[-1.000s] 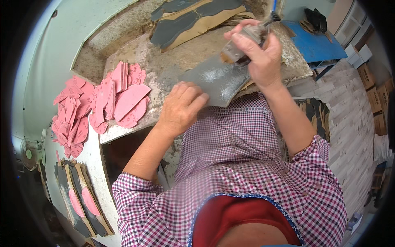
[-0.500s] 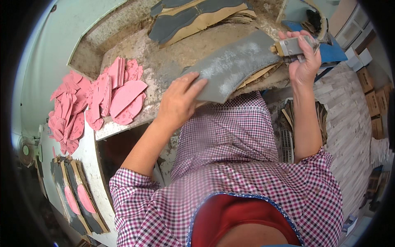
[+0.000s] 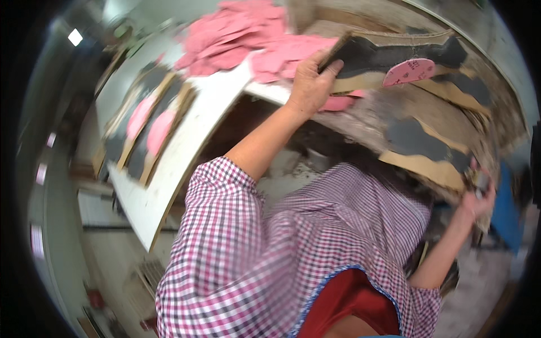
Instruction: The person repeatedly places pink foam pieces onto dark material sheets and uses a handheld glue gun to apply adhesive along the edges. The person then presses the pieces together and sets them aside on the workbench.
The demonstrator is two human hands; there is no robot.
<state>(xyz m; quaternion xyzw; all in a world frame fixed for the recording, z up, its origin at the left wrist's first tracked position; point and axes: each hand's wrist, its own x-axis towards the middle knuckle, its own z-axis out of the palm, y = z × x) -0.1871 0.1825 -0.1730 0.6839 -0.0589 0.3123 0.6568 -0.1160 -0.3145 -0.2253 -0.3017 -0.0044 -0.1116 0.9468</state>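
Note:
My left hand (image 3: 314,81) grips the left end of a curved dark grey and tan panel (image 3: 369,53), lifted over the bench, thumb on top. A pink oval patch (image 3: 414,71) with printed marks lies on the panel's face. My right hand (image 3: 478,204), blurred at the bench's right edge, is closed round a small metal spray gun (image 3: 482,183). Beside that hand another grey and tan panel (image 3: 422,146) lies on the bench, and a further one (image 3: 456,90) lies behind it.
Piles of pink patches (image 3: 234,34) cover the far part of the white table (image 3: 205,127). On its left side lie stacked panels (image 3: 149,121) with pink patches on them. A raised wall (image 3: 507,73) edges the bench at right; beyond it stands something blue (image 3: 507,208).
The view has swung left. The grey panel under my left hand has been turned over, showing a tan edge and pink patch, and lifted leftward. The spray gun has lowered beside the bench edge.

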